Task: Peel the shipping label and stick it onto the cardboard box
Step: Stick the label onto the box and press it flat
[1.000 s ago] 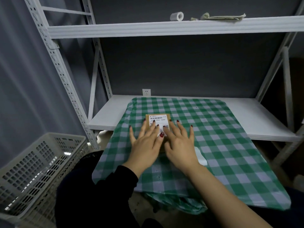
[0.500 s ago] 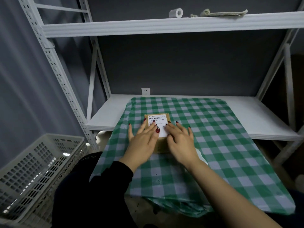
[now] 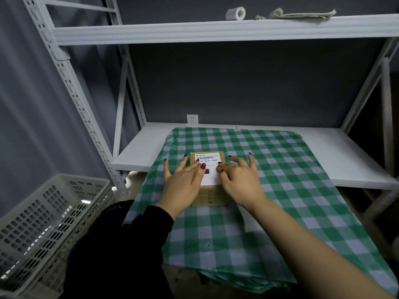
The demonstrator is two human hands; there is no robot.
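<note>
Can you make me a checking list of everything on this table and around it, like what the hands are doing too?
Surface: green checked cloth spread over a white shelf.
Job's things: shipping label lies on top of the cardboard box, barcode showing.
Clutter: white backing paper partly hidden under the right forearm.
Hands: left hand and right hand lie flat, fingers spread, at the label's two sides.
Cables: nothing seen.
Surroundings: white plastic basket at lower left; wall socket behind; white roll and folded cloth on the upper shelf.
</note>
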